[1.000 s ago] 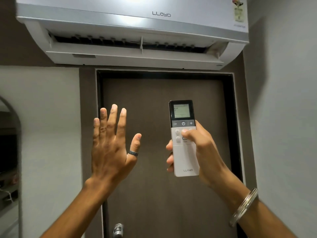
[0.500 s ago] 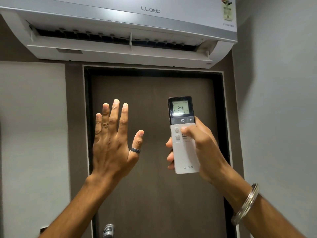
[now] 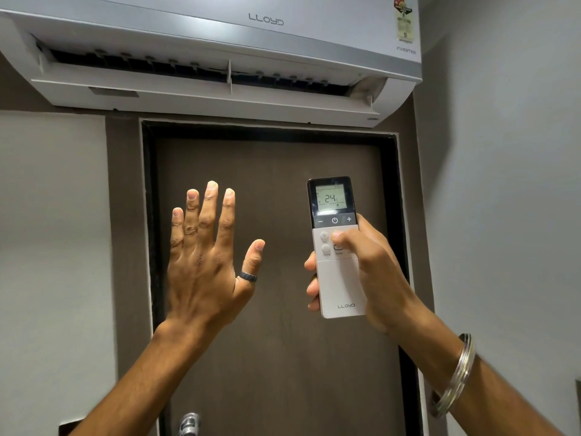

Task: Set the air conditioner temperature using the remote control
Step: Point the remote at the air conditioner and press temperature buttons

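A white Lloyd air conditioner [image 3: 220,36] hangs on the wall above a door, its flap open. My right hand [image 3: 374,272] grips a white Lloyd remote control [image 3: 338,278] upright, pointed up at the unit. Its screen reads 24. My thumb rests on the small buttons just below the minus, power and plus row. My left hand [image 3: 204,265] is raised beside the remote, fingers spread, palm away from me, holding nothing. A dark ring sits on its thumb.
A dark brown door [image 3: 276,341] in a black frame fills the space behind both hands, with a metal handle [image 3: 188,424] at the bottom. Grey walls stand on the left and close on the right [image 3: 509,215].
The remote's screen went from an unreadable glare to showing 24. The view shifted slightly; both hands stay in much the same pose.
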Demonstrator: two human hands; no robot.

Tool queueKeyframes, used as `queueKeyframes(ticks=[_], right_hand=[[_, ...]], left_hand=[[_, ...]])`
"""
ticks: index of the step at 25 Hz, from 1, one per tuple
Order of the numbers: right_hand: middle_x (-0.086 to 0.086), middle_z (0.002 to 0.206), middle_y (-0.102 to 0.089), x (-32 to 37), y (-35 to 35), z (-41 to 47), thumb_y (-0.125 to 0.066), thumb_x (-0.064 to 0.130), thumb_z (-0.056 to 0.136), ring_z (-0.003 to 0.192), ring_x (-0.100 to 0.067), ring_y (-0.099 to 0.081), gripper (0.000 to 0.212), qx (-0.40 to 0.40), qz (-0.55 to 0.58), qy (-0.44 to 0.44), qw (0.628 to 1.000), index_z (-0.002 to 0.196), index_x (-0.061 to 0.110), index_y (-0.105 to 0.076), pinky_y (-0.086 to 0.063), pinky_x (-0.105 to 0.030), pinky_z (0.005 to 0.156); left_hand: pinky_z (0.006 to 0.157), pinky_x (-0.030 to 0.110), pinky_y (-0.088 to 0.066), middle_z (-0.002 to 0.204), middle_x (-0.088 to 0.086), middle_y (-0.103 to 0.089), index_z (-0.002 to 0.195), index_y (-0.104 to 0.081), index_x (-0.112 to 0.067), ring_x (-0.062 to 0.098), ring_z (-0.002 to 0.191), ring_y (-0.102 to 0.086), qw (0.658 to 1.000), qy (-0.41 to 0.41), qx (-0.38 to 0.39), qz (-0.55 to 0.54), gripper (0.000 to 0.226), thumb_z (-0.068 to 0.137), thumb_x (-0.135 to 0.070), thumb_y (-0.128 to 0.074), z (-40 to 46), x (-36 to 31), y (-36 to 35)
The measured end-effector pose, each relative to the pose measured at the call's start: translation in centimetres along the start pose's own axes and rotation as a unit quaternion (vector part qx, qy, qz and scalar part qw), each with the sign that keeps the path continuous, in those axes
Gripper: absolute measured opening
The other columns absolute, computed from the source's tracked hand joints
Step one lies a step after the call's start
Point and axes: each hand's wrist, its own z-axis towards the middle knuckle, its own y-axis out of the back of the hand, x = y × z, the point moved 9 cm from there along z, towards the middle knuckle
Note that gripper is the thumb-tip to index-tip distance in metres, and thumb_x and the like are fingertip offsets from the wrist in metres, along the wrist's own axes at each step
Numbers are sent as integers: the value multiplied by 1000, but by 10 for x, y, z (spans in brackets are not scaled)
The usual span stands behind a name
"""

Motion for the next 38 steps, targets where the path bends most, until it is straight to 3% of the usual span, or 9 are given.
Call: queueKeyframes(ticks=[8,21,38], right_hand=[[-12,78,-76,4,9,-9,-50,26,88,53,-32,-70,28,-15,-20,15,1000,114,22,-58,-62,-41,47],[-6,72,-76,8,20,-18,-50,30,86,50,-26,-71,27,-17,-14,10,1000,111,20,-55,-62,-38,45],[-12,74,-74,3,19,-13,-51,27,86,50,-29,-69,31,-29,9,8,999,114,14,-54,-62,-41,45]], left_hand=[[133,46,1,174,13,-12,165,-22,-13,31,163,-3,1000,-5,1,-13,81,100,-59,-37,-4,-13,0],[133,48,-1,175,13,-11,165,-21,-12,31,163,-2,1000,-4,10,-19,81,100,-59,-36,-5,-24,2],[133,49,-2,174,14,-12,164,-22,-11,32,162,-3,1000,0,5,-27,81,100,-57,-37,-8,-19,-3]])
